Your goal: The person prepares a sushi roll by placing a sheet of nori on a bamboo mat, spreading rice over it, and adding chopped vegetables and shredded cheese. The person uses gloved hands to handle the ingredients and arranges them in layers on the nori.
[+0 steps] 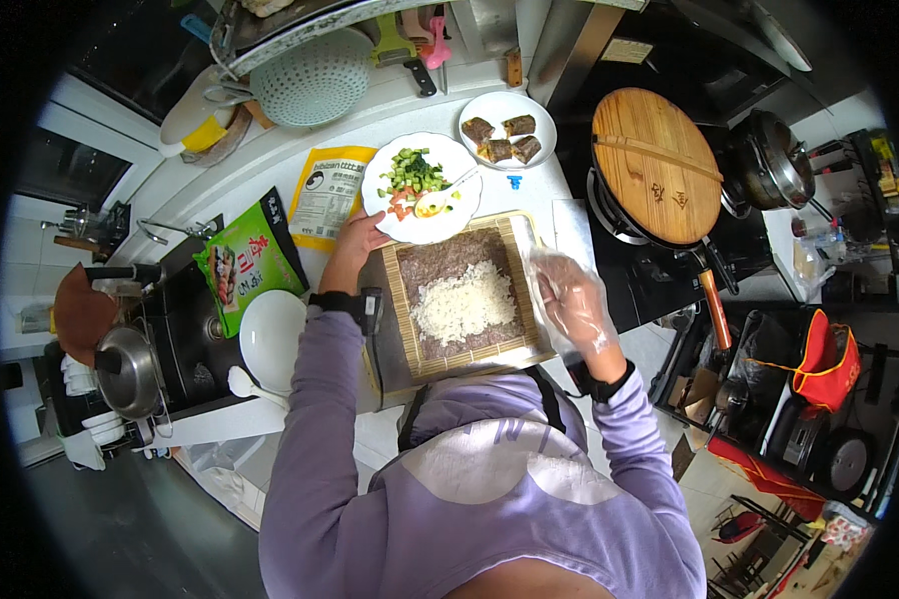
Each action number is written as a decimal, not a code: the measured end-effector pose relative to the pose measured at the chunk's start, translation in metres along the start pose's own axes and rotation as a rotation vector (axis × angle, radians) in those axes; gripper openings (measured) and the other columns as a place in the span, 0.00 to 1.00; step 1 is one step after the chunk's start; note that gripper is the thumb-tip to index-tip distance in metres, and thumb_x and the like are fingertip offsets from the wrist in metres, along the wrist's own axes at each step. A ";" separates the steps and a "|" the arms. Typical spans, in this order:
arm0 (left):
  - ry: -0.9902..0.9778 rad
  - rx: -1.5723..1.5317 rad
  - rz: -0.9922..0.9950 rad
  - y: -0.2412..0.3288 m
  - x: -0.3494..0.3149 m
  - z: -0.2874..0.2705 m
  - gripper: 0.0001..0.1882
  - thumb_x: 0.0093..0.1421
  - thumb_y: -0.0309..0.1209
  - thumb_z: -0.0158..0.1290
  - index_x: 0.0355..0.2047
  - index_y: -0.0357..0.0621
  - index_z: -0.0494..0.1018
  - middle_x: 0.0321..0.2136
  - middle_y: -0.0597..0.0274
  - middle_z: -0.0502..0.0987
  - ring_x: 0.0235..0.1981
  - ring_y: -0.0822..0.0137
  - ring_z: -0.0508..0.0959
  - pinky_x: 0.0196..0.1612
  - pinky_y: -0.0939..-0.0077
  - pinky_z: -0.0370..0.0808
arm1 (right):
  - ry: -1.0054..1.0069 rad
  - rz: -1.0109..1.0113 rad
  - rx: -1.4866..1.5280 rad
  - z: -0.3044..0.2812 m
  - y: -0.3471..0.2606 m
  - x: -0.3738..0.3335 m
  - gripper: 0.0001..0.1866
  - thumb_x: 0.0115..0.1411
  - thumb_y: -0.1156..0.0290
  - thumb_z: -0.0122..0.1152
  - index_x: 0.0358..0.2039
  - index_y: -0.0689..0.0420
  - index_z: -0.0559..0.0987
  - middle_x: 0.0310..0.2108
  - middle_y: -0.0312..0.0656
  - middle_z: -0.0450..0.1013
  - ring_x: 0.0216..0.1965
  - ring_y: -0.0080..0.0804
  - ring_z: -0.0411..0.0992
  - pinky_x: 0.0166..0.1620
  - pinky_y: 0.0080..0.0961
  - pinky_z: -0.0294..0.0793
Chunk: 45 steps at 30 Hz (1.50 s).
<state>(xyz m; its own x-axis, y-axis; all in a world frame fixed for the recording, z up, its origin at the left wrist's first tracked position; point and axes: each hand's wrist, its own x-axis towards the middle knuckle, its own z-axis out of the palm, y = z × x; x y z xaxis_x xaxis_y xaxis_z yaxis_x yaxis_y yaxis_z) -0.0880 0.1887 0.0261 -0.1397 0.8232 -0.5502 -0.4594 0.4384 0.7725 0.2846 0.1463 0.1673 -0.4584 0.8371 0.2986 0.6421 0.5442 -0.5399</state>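
Observation:
My left hand [358, 240] grips the near left rim of a white plate [402, 232]. On that plate lie diced cucumber [416, 172], orange-pink pieces [401, 207] and a white spoon [457, 184] with bits of food in its bowl. Below it, a bamboo rolling mat [403, 317] carries a dark nori sheet [433, 261], with white rice [464, 304] spread over its middle. My right hand [572, 298] wears a clear plastic glove and hovers by the mat's right edge. Its fingers are loosely bent and apart, with nothing visible in them.
A second plate [545, 112] holds several cut rolls. Left are a yellow pouch [320, 215], a green packet [253, 262], a white bowl [270, 339] and the sink [182, 329]. A wooden-lidded pan [654, 150] sits on the stove at right; its handle juts out.

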 end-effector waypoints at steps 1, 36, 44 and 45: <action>-0.017 0.016 0.028 0.002 -0.014 0.001 0.17 0.59 0.28 0.53 0.50 0.43 0.70 0.44 0.60 0.76 0.41 0.66 0.78 0.41 0.72 0.76 | 0.032 -0.042 -0.048 0.003 -0.001 0.008 0.15 0.50 0.80 0.59 0.41 0.58 0.77 0.38 0.47 0.74 0.38 0.46 0.74 0.39 0.34 0.75; -0.024 -0.097 -0.022 -0.093 -0.131 0.036 0.14 0.60 0.26 0.51 0.45 0.36 0.72 0.41 0.58 0.77 0.40 0.67 0.79 0.39 0.73 0.77 | -0.208 -0.500 -0.382 0.067 0.024 0.000 0.09 0.49 0.72 0.58 0.32 0.61 0.74 0.29 0.46 0.71 0.37 0.43 0.70 0.48 0.39 0.67; -0.048 -0.111 0.008 -0.093 -0.130 0.043 0.13 0.61 0.26 0.50 0.46 0.34 0.71 0.42 0.57 0.77 0.41 0.67 0.78 0.40 0.72 0.77 | -0.306 -0.399 -0.422 0.053 0.016 0.013 0.11 0.52 0.71 0.52 0.37 0.57 0.74 0.32 0.45 0.72 0.38 0.40 0.70 0.47 0.36 0.65; -0.048 -0.103 0.016 -0.092 -0.130 0.043 0.13 0.61 0.26 0.50 0.46 0.34 0.71 0.42 0.57 0.77 0.41 0.67 0.78 0.40 0.72 0.77 | -0.225 -0.401 -0.399 0.054 0.014 0.016 0.11 0.49 0.72 0.55 0.35 0.57 0.74 0.28 0.43 0.71 0.33 0.39 0.70 0.40 0.34 0.67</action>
<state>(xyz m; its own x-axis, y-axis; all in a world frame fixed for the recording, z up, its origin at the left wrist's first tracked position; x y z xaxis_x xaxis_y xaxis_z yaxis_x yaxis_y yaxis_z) 0.0098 0.0571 0.0401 -0.1068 0.8470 -0.5208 -0.5459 0.3878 0.7427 0.2534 0.1644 0.1218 -0.8027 0.5541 0.2205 0.5535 0.8299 -0.0705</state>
